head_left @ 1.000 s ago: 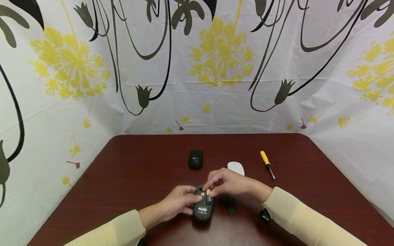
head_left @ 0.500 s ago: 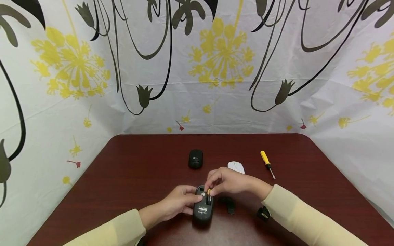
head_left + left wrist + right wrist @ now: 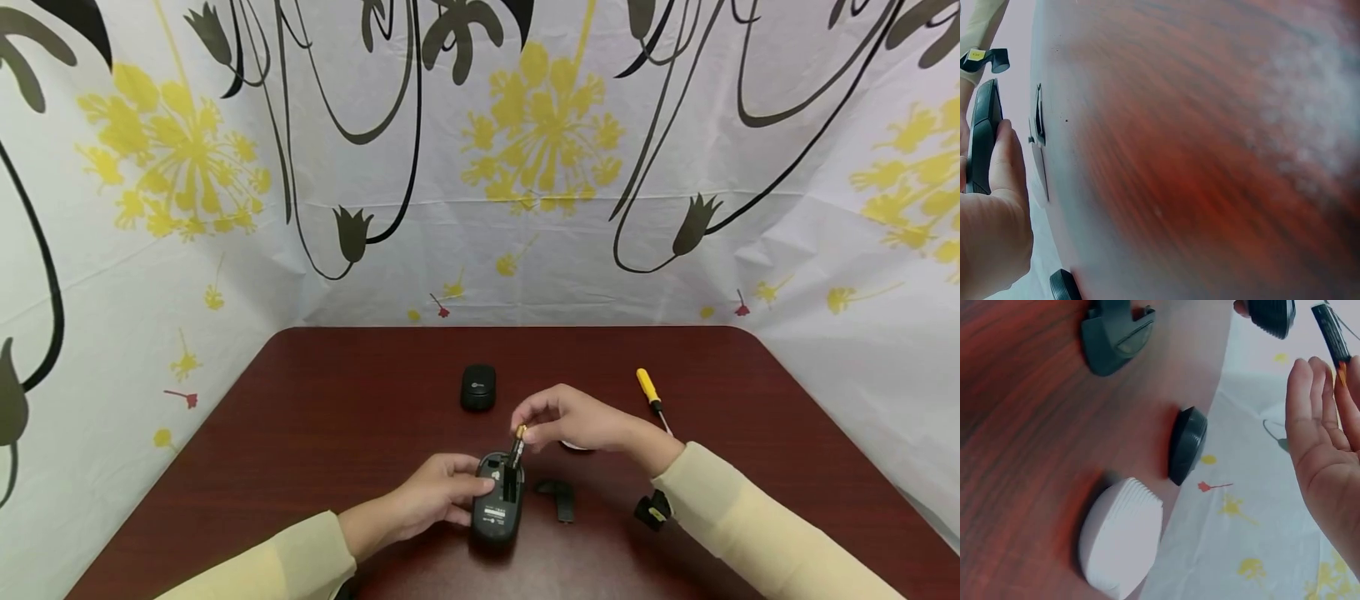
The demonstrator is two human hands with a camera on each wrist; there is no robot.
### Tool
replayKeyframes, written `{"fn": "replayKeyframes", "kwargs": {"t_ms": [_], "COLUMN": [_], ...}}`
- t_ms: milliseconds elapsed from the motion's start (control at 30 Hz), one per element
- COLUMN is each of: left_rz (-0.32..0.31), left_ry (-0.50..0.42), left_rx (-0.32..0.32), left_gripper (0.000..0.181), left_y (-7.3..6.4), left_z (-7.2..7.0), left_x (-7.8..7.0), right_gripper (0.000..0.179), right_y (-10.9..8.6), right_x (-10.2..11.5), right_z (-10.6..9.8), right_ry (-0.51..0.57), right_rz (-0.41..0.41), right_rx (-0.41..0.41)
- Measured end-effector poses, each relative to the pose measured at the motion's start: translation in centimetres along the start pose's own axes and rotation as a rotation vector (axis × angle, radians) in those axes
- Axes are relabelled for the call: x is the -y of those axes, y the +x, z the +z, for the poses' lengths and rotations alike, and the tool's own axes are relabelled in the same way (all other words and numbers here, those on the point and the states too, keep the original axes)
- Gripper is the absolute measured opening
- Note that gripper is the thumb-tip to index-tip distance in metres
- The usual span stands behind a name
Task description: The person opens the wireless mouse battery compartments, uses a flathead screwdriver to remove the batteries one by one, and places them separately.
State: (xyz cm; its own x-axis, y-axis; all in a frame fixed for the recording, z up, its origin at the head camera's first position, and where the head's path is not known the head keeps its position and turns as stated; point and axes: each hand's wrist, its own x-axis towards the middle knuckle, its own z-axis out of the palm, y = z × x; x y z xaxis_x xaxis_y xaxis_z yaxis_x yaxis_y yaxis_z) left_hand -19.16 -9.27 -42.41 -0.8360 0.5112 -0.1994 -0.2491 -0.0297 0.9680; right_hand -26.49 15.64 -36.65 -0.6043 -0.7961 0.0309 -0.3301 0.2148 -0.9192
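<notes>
White cloth [image 3: 420, 183] with yellow, grey and black plant patterns fills the upper part of the head view, and below it stands a dark red-brown table [image 3: 360, 392] with rounded far corners. Near the lower centre of the frame, the left hand [image 3: 435, 496] holds a dark mouse [image 3: 492, 518], its underside turned up and showing a label and a long slot. Just above and to the right, the right hand [image 3: 573, 418] pinches a battery [image 3: 516, 454] by its golden end; the battery is tilted, with its dark end directed to the slot, but I cannot tell if it touches the mouse. Right of this mouse lies a small dark piece [image 3: 565, 505] on the table. Higher, at the centre of the frame, is a black mouse [image 3: 477, 387], and to its right a screwdriver [image 3: 647, 385] with yellow handle. Behind the right hand, a white mouse [image 3: 1125, 537] is mostly hidden in the head view, while it shows well at the bottom of the right wrist view
</notes>
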Motion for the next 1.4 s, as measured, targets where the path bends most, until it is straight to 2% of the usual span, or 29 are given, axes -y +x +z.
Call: {"fn": "replayKeyframes", "kwargs": {"t_ms": [100,200,533,733,967,1400], "left_rz": [-0.003,-0.003,0.014,0.011,0.01,0.007], "left_ry": [-0.001,-0.007,-0.018,-0.023,-0.028,-0.022], "left_rx": [-0.008,-0.013,-0.02,-0.018,-0.032,-0.052], "left_gripper": [0.037,0.037,0.036,0.038,0.039,0.043], "left_y": [0.0,-0.1,-0.3,-0.3,-0.4,-0.9], "left_z": [-0.1,-0.3,-0.7,-0.8,-1.1,-2.1], "left_x": [0.0,0.0,-0.1,-0.1,-0.1,-0.3], "right_gripper": [0.02,0.023,0.038,0.045,0.05,0.044], "right_y": [-0.5,-1.1,-3.7,-5.8,-7.7,-9.2], "right_x": [-0.3,-0.7,-1.0,-1.4,-1.9,-3.6], "right_z": [-0.2,-0.4,-0.8,-1.4,-1.7,0.3], "right_ry": [0.128,0.208,0.359,0.405,0.414,0.365], "right_rz": [0.057,0.085,0.195,0.24,0.287,0.416], "right_rx": [-0.034,-0.085,-0.267,-0.293,-0.266,-0.366]}}
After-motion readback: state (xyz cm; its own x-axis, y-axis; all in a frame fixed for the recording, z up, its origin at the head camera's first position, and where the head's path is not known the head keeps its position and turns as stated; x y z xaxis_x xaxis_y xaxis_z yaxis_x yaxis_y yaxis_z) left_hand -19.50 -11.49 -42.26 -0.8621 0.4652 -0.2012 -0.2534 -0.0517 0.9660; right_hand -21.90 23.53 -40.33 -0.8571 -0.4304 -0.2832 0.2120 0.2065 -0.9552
